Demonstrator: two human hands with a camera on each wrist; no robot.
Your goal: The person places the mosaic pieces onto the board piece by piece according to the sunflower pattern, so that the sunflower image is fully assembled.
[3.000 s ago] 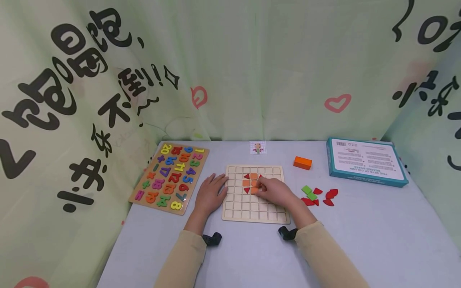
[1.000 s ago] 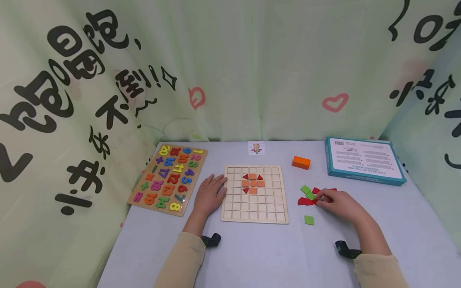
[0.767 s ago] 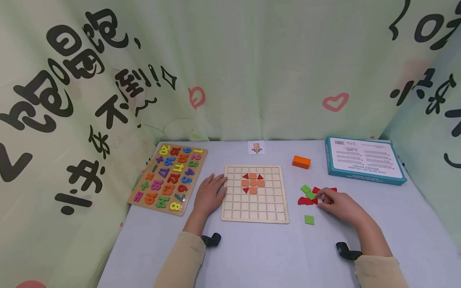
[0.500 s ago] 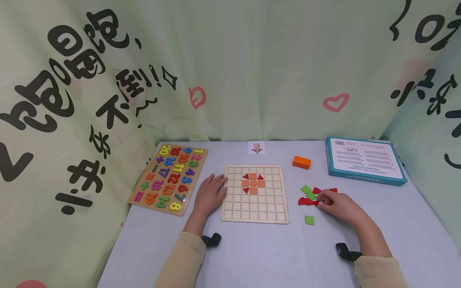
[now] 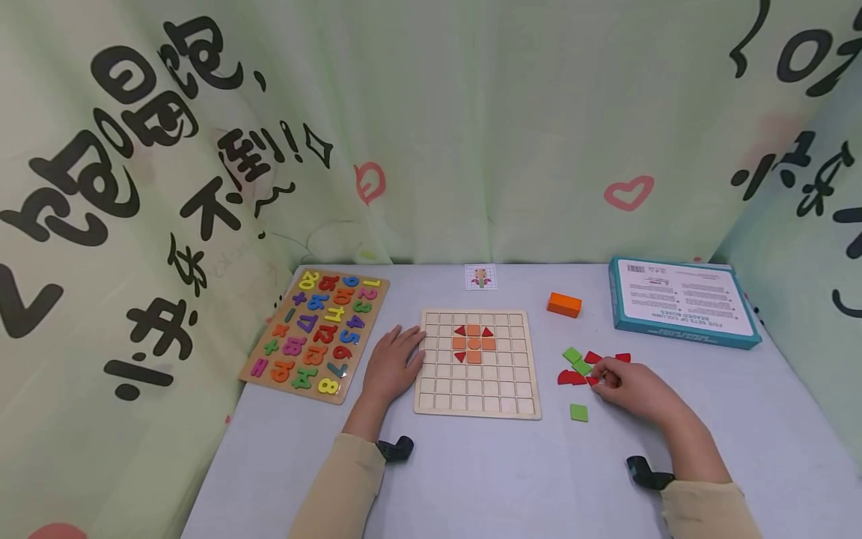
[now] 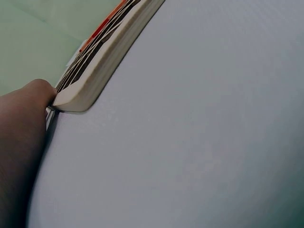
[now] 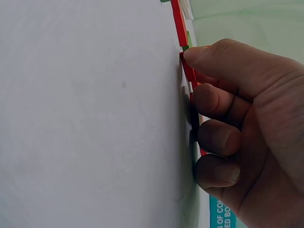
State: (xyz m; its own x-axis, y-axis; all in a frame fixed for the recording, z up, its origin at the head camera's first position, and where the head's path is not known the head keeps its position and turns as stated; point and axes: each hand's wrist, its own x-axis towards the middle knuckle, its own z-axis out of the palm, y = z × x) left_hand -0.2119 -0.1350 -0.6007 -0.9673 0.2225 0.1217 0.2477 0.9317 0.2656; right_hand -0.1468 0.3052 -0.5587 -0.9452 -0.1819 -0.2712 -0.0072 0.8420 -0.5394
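My left hand (image 5: 393, 364) lies flat with extended fingers at the left edge of the wooden grid board (image 5: 477, 397); in the left wrist view its thumb (image 6: 40, 92) touches the board's corner. On the grid, orange squares (image 5: 474, 357), an orange round piece at their middle and red triangles (image 5: 460, 357) form a pattern. Right of the board, my right hand (image 5: 633, 385) pinches a small red tile (image 5: 592, 380) between thumb and forefinger, low at the tabletop. The right wrist view shows the thumb on the red tile (image 7: 188, 69), other fingers curled. Fingers partly cover the tile.
Green squares (image 5: 572, 355) and more red pieces (image 5: 572, 378) lie around the right hand; one green square (image 5: 578, 412) lies nearer. An orange block (image 5: 564, 304), teal box (image 5: 687, 303), pattern card (image 5: 481, 277) and number puzzle board (image 5: 316, 337) stand farther out.
My right hand has left the board, where more orange pieces now show, and moved right to the loose tiles. One green square now lies apart, nearer me. The pinched red tile has shifted slightly.
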